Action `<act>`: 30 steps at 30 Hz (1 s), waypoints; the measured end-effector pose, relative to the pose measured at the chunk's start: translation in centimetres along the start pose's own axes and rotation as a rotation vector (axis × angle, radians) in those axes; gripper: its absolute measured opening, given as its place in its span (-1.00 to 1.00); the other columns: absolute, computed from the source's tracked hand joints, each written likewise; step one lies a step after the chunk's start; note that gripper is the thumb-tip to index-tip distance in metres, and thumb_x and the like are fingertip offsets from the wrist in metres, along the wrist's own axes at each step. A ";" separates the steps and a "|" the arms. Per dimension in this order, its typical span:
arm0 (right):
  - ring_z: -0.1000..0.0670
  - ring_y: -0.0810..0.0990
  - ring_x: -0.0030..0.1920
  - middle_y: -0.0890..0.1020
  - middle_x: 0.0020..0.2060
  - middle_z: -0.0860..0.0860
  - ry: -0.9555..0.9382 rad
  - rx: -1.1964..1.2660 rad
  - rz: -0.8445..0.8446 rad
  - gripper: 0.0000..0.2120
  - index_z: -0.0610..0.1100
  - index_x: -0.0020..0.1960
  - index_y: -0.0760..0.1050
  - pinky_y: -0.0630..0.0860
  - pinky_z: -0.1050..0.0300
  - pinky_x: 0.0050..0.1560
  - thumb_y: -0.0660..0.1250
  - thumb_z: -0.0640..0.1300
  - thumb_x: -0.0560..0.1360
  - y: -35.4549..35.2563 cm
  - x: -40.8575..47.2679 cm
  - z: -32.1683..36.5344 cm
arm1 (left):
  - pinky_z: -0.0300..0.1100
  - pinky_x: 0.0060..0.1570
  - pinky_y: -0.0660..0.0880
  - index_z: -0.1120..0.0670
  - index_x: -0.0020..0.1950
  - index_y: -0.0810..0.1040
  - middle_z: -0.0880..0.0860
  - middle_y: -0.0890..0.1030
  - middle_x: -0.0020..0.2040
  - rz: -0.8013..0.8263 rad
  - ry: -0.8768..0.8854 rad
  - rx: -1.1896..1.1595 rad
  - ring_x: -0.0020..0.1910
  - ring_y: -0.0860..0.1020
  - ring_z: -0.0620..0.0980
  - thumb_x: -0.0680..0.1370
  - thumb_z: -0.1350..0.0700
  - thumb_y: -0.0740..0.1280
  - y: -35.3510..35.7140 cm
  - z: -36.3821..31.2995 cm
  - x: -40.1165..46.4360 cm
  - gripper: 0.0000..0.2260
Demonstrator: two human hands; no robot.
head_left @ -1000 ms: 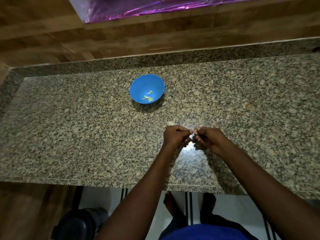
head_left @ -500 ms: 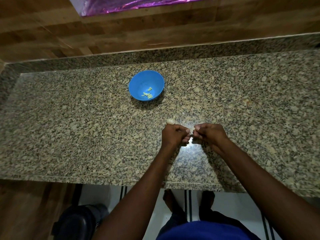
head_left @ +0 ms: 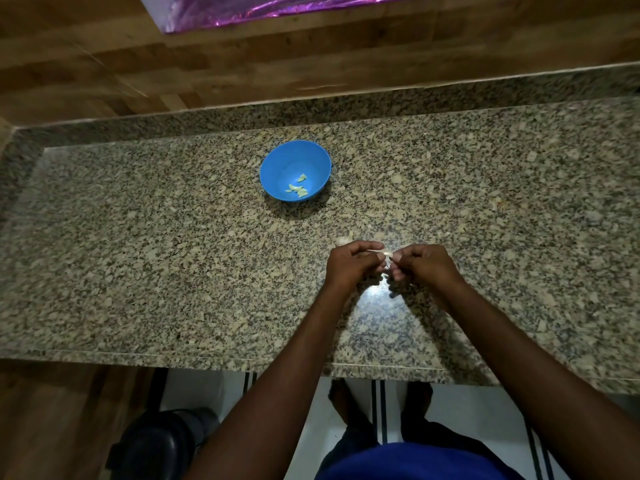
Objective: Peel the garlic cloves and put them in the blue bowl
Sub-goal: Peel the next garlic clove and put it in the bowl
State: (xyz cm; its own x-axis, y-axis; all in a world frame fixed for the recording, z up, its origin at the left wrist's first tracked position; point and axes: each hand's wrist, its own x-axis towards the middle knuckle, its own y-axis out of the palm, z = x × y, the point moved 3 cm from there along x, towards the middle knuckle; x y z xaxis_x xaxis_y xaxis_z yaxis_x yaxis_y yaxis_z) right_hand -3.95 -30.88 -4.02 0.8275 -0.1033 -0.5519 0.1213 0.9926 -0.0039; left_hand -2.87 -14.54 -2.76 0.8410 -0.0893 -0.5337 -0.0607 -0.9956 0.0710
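A blue bowl (head_left: 313, 157) stands on the granite counter, with several pale peeled garlic cloves (head_left: 298, 188) lying in it. Nearer to me, my left hand (head_left: 353, 263) and my right hand (head_left: 420, 266) meet fingertip to fingertip over the counter. Between them they pinch a small pale garlic clove (head_left: 386, 254), which the fingers mostly hide. Just beyond my left hand, a piece of garlic (head_left: 343, 240) lies on the counter.
The speckled granite counter (head_left: 173, 258) runs left to right, with a raised granite lip at the back and wood panelling behind it. Its front edge is close to my body. A dark round object (head_left: 152, 445) sits on the floor at the lower left.
Both hands stay together on the clove, with small finger shifts. The camera has tilted slightly, so the piece of garlic beyond my left hand now shows.
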 end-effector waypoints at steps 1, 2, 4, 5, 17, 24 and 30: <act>-0.02 0.63 -0.46 0.67 -0.40 -0.15 -0.012 -0.016 0.008 -0.90 -0.33 -0.14 0.60 0.57 0.15 -0.46 0.41 -0.31 0.54 -0.1 -0.1 0.2 | -0.11 -0.21 0.65 0.19 0.02 0.70 0.19 0.71 -0.20 0.000 0.012 0.015 -0.28 0.67 0.02 0.50 0.29 0.47 0.0 -0.1 0.0 -0.88; -0.03 0.63 -0.47 0.67 -0.40 -0.16 -0.021 -0.026 0.015 -0.90 -0.32 -0.15 0.60 0.56 0.15 -0.46 0.41 -0.32 0.53 -0.1 -0.2 0.4 | -0.14 -0.24 0.65 0.19 0.01 0.70 0.21 0.71 -0.20 -0.005 0.020 0.025 -0.29 0.67 0.02 0.49 0.30 0.47 -0.1 -0.2 0.0 -0.88; -0.06 0.62 -0.47 0.65 -0.40 -0.22 -0.036 -0.049 0.027 -0.92 -0.30 -0.16 0.61 0.56 0.14 -0.46 0.43 -0.32 0.51 -0.2 -0.3 0.8 | -0.15 -0.25 0.65 0.19 -0.03 0.70 0.24 0.71 -0.18 -0.017 0.023 0.034 -0.28 0.66 0.04 0.48 0.30 0.48 0.0 -0.2 0.1 -0.90; -0.06 0.62 -0.47 0.65 -0.39 -0.26 -0.045 -0.064 0.028 -0.93 -0.30 -0.16 0.62 0.56 0.14 -0.45 0.45 -0.32 0.50 -0.2 -0.4 0.9 | -0.13 -0.24 0.65 0.19 -0.03 0.70 0.25 0.70 -0.17 -0.020 0.020 0.036 -0.27 0.66 0.06 0.48 0.30 0.49 0.1 -0.2 0.1 -0.91; 0.04 0.61 -0.34 0.60 -0.37 0.02 -0.356 -0.877 -0.157 -0.85 -0.12 -0.25 0.56 0.38 0.29 -0.42 0.52 -0.22 0.42 0.6 -1.3 3.1 | -0.02 -0.34 0.62 0.37 -0.07 0.65 0.21 0.62 -0.37 0.001 -0.125 0.073 -0.46 0.53 0.06 0.48 0.26 0.51 1.3 -0.7 0.4 -0.84; -0.07 0.58 -0.34 0.63 -0.34 -0.07 -0.290 -0.952 -0.222 -0.81 -0.15 -0.26 0.55 0.38 0.18 -0.34 0.54 -0.12 0.41 0.7 -1.1 2.3 | 0.10 -0.53 0.60 0.17 -0.39 0.66 0.20 0.64 -0.43 -0.162 0.061 0.302 -0.49 0.59 0.12 0.41 0.31 0.49 2.3 -0.9 0.6 -0.82; 0.07 0.54 -0.48 0.58 -0.36 -0.13 0.338 0.406 0.240 -0.83 -0.31 -0.09 0.50 0.49 0.29 -0.50 0.17 -0.37 0.62 -0.8 -0.2 0.4 | -0.20 -0.25 0.58 0.15 -0.10 0.66 0.00 0.67 -0.29 -0.027 0.229 0.255 -0.34 0.61 -0.13 0.52 0.31 0.43 2.0 -0.8 1.1 -0.93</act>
State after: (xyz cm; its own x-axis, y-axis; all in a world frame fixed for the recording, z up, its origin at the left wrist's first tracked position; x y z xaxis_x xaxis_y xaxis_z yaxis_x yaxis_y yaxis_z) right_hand -3.94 -31.64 -3.57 0.6451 0.2141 -0.7335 0.2074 0.8748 0.4378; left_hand -1.62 -16.63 -2.58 0.9411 -0.0828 -0.3278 -0.1447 -0.9749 -0.1692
